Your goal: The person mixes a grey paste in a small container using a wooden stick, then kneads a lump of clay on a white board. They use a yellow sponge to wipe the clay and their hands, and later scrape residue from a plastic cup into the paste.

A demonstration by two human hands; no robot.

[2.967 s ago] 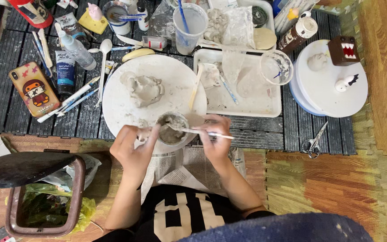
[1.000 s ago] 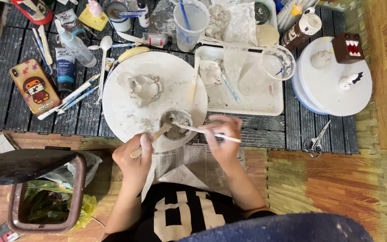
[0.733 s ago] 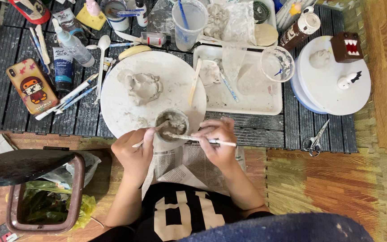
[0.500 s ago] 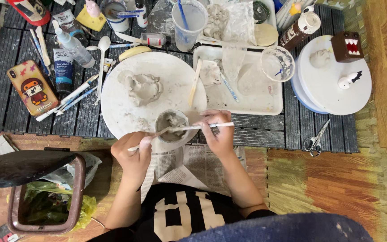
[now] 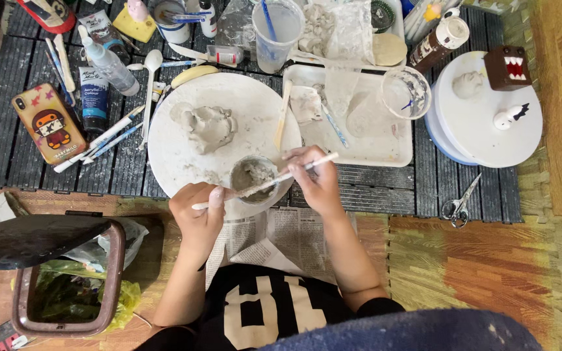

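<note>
Two hands worked at a small round cup of wet grey clay slurry (image 5: 253, 178) near the white round board's (image 5: 164, 136) near edge, left hand (image 5: 198, 214) and right hand (image 5: 317, 179) each clamped on one long thin white stick (image 5: 265, 184) spanning its rim.

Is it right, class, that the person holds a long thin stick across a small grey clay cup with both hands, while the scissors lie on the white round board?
Not quite. The head view shows the scissors on the dark slatted mat, right of the white round board. Both hands, left hand and right hand, do hold the stick across the cup.
</note>
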